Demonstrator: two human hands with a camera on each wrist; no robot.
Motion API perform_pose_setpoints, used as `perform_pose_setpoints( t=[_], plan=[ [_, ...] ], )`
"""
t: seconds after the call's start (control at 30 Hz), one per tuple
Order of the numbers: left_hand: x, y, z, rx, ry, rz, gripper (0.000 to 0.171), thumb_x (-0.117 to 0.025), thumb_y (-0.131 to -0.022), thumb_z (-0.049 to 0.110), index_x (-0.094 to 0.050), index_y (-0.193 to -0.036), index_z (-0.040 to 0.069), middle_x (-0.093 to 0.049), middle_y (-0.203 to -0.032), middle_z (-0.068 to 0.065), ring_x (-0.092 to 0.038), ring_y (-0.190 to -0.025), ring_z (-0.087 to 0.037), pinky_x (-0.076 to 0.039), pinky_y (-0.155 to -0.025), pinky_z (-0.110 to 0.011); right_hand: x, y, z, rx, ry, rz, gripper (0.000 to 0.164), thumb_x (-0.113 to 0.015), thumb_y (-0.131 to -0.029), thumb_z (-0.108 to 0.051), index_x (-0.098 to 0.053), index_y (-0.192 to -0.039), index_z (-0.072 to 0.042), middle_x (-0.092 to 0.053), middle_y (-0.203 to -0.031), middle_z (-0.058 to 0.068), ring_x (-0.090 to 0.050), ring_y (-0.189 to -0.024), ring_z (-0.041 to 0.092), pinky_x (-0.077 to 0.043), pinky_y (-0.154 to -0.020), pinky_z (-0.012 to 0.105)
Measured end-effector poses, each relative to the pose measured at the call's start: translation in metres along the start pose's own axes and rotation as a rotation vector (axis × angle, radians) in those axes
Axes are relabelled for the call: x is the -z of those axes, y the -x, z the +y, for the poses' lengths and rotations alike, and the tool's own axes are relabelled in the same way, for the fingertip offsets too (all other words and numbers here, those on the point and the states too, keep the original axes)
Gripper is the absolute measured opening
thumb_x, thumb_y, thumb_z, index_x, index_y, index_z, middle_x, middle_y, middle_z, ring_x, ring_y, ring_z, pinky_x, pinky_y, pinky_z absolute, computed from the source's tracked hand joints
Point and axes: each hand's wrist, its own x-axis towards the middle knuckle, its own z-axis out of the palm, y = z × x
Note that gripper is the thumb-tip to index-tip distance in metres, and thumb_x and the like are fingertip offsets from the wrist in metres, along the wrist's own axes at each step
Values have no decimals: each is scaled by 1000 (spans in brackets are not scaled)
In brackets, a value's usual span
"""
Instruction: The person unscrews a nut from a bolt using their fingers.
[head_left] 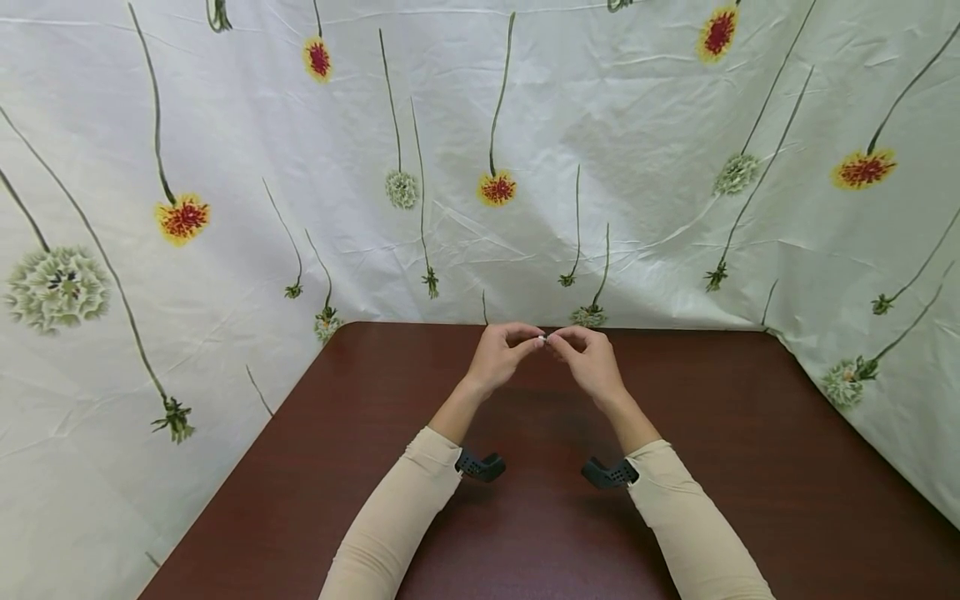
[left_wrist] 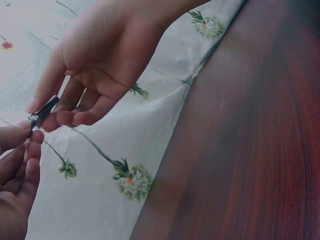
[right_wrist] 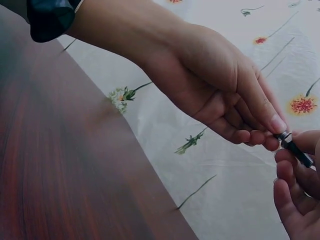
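Both hands meet above the far part of the table, around a small metal bolt (right_wrist: 299,151). It has a dark, threaded shank and a bright silver ring near one end. My left hand (head_left: 495,357) pinches the silver end between thumb and fingertips. From the other side my right hand (head_left: 592,362) holds the dark shank, its thumb and fingers close around it. In the left wrist view the bolt (left_wrist: 47,107) slants between the two hands, and fingertips partly cover its ends.
A dark red-brown wooden table (head_left: 525,533) lies beneath the arms. Behind it and at the sides hangs a pale cloth (head_left: 450,100) printed with flowers. Each wrist carries a dark band, the left one (head_left: 480,467) and the right one (head_left: 609,475).
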Motion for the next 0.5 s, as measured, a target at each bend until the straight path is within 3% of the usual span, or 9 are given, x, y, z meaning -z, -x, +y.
perform_pose_setpoints(
  t=[0.2,0.33,0.5],
  plan=[
    [0,0,1,10,21,6,18,-74,-99,13,-79,-110,1,-77,-105,-11,-71,-96,-27,-56,-84,-39,0,-9,28,39,32,31,22,-75,-98,-14,-72,-112,3,-72,-110,18,-64,-99,26,-50,-82,35],
    [0,0,1,8,14,11,17,-74,-98,13,-79,-110,1,-77,-104,-9,-71,-96,-27,-56,-84,-39,0,-13,41,17,69,45,26,-72,-101,-24,-75,-112,-1,-74,-104,16,-68,-97,31,-54,-81,40],
    [1,0,1,-2,30,10,16,-74,-98,12,-79,-109,1,-77,-102,-9,-71,-98,-37,-56,-83,-38,0,-14,39,51,44,27,20,-73,-100,-16,-75,-109,1,-73,-107,18,-67,-100,34,-53,-82,38]
  ],
)
